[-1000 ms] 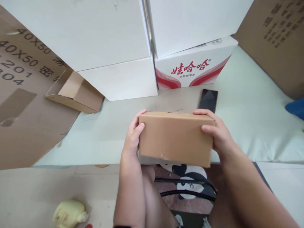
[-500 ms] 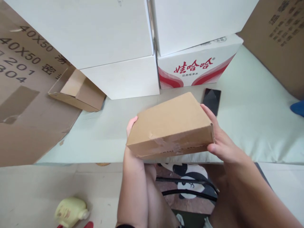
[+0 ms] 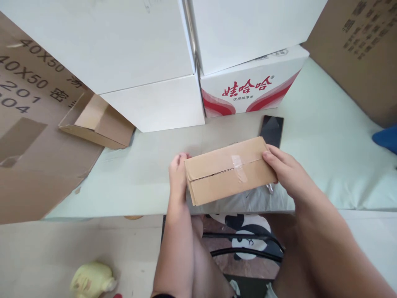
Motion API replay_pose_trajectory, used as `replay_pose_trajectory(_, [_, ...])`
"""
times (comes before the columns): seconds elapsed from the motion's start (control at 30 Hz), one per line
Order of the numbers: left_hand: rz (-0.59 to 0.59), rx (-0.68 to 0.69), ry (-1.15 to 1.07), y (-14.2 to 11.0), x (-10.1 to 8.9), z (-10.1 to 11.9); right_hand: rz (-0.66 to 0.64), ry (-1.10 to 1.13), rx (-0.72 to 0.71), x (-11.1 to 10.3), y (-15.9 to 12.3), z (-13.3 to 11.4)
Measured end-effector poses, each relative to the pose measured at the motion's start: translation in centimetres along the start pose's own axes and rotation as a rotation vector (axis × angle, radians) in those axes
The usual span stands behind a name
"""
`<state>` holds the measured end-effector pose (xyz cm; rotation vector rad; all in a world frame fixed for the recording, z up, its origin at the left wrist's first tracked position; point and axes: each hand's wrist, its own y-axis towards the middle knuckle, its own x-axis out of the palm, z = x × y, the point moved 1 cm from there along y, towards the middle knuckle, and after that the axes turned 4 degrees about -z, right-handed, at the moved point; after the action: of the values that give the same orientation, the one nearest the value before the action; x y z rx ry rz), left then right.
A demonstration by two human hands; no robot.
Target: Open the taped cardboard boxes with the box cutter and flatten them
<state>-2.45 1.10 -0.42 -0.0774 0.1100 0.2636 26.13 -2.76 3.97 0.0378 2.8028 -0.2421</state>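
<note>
A small brown cardboard box (image 3: pixel 217 182) is held between my two hands over the front of the cloth-covered table. Its taped side faces me, with a dark slit along the seam and a strip of clear tape across it. My left hand (image 3: pixel 179 174) grips the box's left end, its fingertips curled at the back corner. At the right end, my right hand (image 3: pixel 281 167) has its thumb on the near face and its other fingers partly hidden behind. A dark phone (image 3: pixel 272 129) lies on the table just beyond my right hand.
White cartons (image 3: pixel 151 103) and a red-and-white carton (image 3: pixel 248 93) stand along the back. Brown cardboard (image 3: pixel 27 165) leans at left, beside a small open box (image 3: pixel 107 124). A blue object (image 3: pixel 385 138) is at the right edge. A yellow bottle (image 3: pixel 92 279) lies on the floor.
The box has been turned in my hands, so its taped seam side now faces up toward me instead of the broad plain face. My right hand's thumb has moved upward along the end.
</note>
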Motion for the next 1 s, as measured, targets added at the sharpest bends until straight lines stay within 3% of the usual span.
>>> replay_pose_trajectory(0.07, [0.0,0.085,-0.17,-0.3,0.1,1.3,0.009,0.029,0.008,0.1,0.2,0.0])
replay_pose_trajectory(0.17, [-0.243,0.146,-0.272,-1.0,0.2,2.5,0.026,0.067,0.001,0.2,0.6,0.4])
replay_pose_trajectory(0.23, [-0.352,0.114,-0.202,-1.4,0.1,2.7,0.135,0.057,0.008,0.0,0.9,1.3])
replay_pose_trajectory(0.33, [-0.367,0.05,-0.19,-1.3,0.0,2.5,0.325,-0.268,0.141,-0.6,1.5,2.9])
replay_pose_trajectory(0.4, [-0.367,0.025,-0.208,-1.2,0.1,2.5,0.232,-0.595,0.26,-0.8,1.8,3.6])
replay_pose_trajectory(0.47, [-0.364,0.009,-0.221,-1.2,0.2,2.6,0.054,-0.763,0.314,-0.7,1.9,3.9])
replay_pose_trajectory(0.8, [-0.323,-0.056,-0.253,-1.4,0.5,3.1,-0.161,-0.824,0.269,-0.2,2.0,3.8])
replay_pose_trajectory(1.0, [-0.282,-0.101,-0.306,-1.4,0.7,3.4,-0.13,-0.813,0.229,-0.4,1.9,4.2])
